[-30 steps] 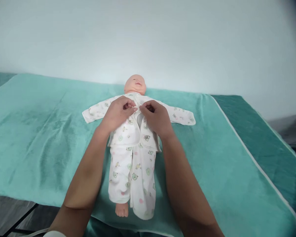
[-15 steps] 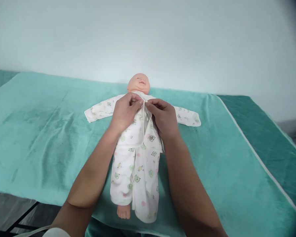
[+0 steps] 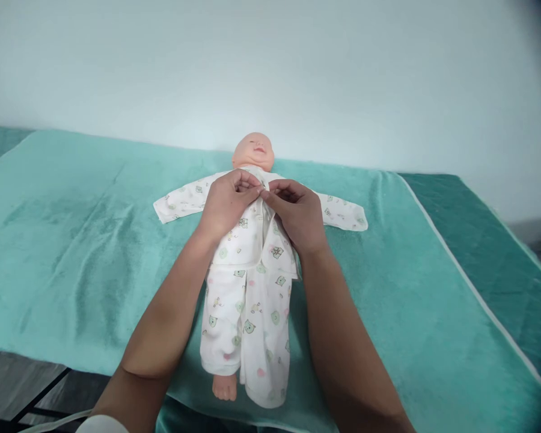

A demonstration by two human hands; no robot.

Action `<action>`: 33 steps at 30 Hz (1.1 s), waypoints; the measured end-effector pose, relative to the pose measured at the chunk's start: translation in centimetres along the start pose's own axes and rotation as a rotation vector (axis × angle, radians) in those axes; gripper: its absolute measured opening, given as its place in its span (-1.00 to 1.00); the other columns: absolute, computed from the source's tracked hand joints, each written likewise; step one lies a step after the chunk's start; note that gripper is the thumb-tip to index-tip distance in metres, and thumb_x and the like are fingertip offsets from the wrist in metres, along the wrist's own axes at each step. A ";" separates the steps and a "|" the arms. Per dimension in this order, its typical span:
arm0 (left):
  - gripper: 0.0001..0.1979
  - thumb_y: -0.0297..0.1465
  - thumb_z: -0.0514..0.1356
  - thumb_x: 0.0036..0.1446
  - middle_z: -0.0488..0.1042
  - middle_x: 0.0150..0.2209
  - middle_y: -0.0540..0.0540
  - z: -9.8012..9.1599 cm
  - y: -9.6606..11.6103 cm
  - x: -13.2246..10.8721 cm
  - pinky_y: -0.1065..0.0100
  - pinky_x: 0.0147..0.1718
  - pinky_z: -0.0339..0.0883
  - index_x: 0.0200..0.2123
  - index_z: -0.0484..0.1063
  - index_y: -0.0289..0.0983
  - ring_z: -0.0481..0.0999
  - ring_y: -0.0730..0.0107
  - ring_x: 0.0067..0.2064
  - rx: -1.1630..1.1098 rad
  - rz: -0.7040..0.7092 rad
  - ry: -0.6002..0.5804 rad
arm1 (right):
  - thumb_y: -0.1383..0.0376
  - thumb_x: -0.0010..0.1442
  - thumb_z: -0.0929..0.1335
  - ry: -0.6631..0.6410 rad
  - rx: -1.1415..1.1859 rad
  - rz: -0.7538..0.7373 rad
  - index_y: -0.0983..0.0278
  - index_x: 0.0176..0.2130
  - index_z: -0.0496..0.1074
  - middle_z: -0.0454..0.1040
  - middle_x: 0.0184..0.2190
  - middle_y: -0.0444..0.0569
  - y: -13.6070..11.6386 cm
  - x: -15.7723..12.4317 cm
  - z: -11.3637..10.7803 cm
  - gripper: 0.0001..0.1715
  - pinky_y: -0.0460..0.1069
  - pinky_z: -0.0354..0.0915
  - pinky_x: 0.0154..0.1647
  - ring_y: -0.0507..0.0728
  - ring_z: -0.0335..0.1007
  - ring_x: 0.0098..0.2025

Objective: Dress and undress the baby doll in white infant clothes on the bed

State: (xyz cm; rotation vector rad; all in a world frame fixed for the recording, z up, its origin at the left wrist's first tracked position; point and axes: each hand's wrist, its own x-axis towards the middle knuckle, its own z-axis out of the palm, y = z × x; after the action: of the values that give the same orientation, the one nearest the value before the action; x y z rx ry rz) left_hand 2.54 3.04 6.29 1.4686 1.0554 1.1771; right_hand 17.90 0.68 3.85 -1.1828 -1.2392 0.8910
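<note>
A baby doll point(image 3: 253, 149) lies on its back on a teal towel point(image 3: 72, 240), arms spread, dressed in a white printed shirt point(image 3: 246, 237) and matching trousers point(image 3: 247, 325). One bare foot point(image 3: 224, 386) shows below the left trouser leg. My left hand point(image 3: 228, 201) and my right hand point(image 3: 297, 213) meet over the doll's chest just below the neck. Both are closed in a pinch on the two front edges of the shirt, fingertips almost touching. The fastening itself is hidden under my fingers.
The towel covers a table against a pale wall point(image 3: 270, 66). A darker green cover point(image 3: 487, 240) shows along the right side, with a white seam between. The table's front edge point(image 3: 36, 367) and a dark frame sit at lower left.
My hands have closed the gap between them, bringing the shirt's front edges together near the collar. The view has shifted slightly; the doll has not moved.
</note>
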 end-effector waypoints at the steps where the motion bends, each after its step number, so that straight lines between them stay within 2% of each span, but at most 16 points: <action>1: -0.95 -0.43 0.34 0.09 0.58 -0.35 -0.03 0.0 0.0 0.0 0.35 -0.31 0.35 -0.36 0.51 -0.23 0.51 0.41 -0.30 0.004 0.001 0.006 | 0.08 0.09 0.52 -0.004 -0.020 -0.003 0.20 -0.22 0.57 0.51 -0.34 -0.12 -0.2 0.0 0.0 -0.69 -0.01 0.36 -0.25 0.06 0.39 -0.31; 5: -0.93 -0.42 0.34 0.09 0.58 -0.39 -0.01 -0.3 0.1 0.0 0.35 -0.35 0.35 -0.35 0.50 -0.22 0.52 0.41 -0.35 0.012 0.011 -0.001 | 0.17 0.08 0.52 -0.029 -0.102 -0.018 0.22 -0.23 0.54 0.49 -0.40 -0.14 -0.9 -0.2 -0.1 -0.74 -0.01 0.33 -0.27 0.04 0.35 -0.36; 10: -0.86 -0.34 0.33 0.15 0.55 -0.45 0.03 -0.2 0.2 -0.3 0.35 -0.41 0.33 -0.20 0.51 -0.18 0.50 0.41 -0.40 0.046 0.003 -0.029 | 0.30 0.10 0.46 -0.061 -0.308 -0.072 0.19 -0.21 0.51 0.46 -0.46 -0.18 -1.8 -0.6 0.1 -0.81 -0.01 0.32 -0.29 0.04 0.34 -0.40; 13: -0.85 -0.40 0.32 0.13 0.56 -0.42 0.04 -0.1 0.4 -0.4 0.34 -0.37 0.34 -0.19 0.51 -0.17 0.50 0.41 -0.39 0.061 -0.010 -0.046 | 0.34 0.13 0.43 -0.074 -0.391 -0.111 0.18 -0.13 0.50 0.46 -0.47 -0.19 -1.9 -0.7 0.4 -0.74 0.01 0.32 -0.28 0.06 0.36 -0.39; 16: -0.83 -0.44 0.27 0.14 0.53 -0.41 0.04 -0.5 0.6 -0.5 0.33 -0.36 0.32 -0.17 0.53 -0.15 0.46 0.42 -0.40 0.094 -0.004 -0.064 | 0.28 0.15 0.45 -0.109 -0.378 -0.104 0.17 -0.04 0.45 0.47 -0.42 -0.18 -1.9 -0.8 0.4 -0.65 0.02 0.33 -0.24 0.08 0.39 -0.35; 20: -0.83 -0.45 0.23 0.17 0.46 -0.43 0.03 -1.4 1.1 -0.6 0.32 -0.33 0.28 -0.17 0.58 -0.17 0.40 0.43 -0.39 0.295 0.066 -0.114 | 0.31 0.15 0.44 -0.199 -0.412 -0.050 0.17 0.02 0.34 0.45 -0.30 -0.15 -3.0 -1.4 -0.1 -0.57 0.01 0.32 -0.23 0.08 0.39 -0.29; 23: -0.84 -0.42 0.24 0.17 0.47 -0.37 0.02 -2.0 1.4 -0.9 0.34 -0.29 0.29 -0.17 0.58 -0.20 0.42 0.44 -0.33 0.357 0.104 -0.159 | 0.35 0.17 0.40 -0.231 -0.600 0.029 0.19 -0.08 0.29 0.42 -0.27 -0.13 -4.9 -2.6 -0.4 -0.68 0.00 0.24 -0.31 0.08 0.33 -0.32; 27: -0.84 -0.30 0.25 0.20 0.51 -0.32 -0.02 -2.8 2.0 -1.6 0.35 -0.30 0.30 -0.23 0.58 -0.23 0.45 0.42 -0.30 0.356 0.073 -0.279 | 0.34 0.23 0.34 -0.230 -0.934 0.129 0.20 -0.29 0.24 0.40 -0.35 -0.09 -6.7 -4.6 0.1 -0.87 0.01 0.05 -0.39 0.09 0.19 -0.41; 30: -0.83 -0.26 0.27 0.19 0.55 -0.29 -0.04 -3.2 2.4 -2.1 0.35 -0.29 0.33 -0.27 0.58 -0.23 0.48 0.40 -0.26 0.383 0.038 -0.393 | 0.34 0.29 0.29 -0.178 -1.028 0.114 0.22 -0.32 0.24 0.43 -0.34 -0.02 -6.4 -5.6 0.8 -0.88 0.02 -0.01 -0.38 0.09 0.18 -0.41; 33: -0.86 -0.29 0.32 0.12 0.55 -0.27 -0.02 -3.4 2.4 -2.3 0.36 -0.27 0.34 -0.29 0.58 -0.22 0.48 0.40 -0.24 0.436 0.043 -0.464 | 0.34 0.28 0.30 -0.115 -0.993 0.063 0.23 -0.36 0.26 0.46 -0.34 -0.01 -5.2 -5.8 1.0 -0.85 0.01 -0.01 -0.36 0.10 0.21 -0.39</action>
State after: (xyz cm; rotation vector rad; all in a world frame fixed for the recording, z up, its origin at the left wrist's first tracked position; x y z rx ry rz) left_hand -1.08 0.91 8.59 1.9901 0.9878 0.5983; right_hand 15.48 -5.83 7.59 -1.9584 -1.8259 0.3510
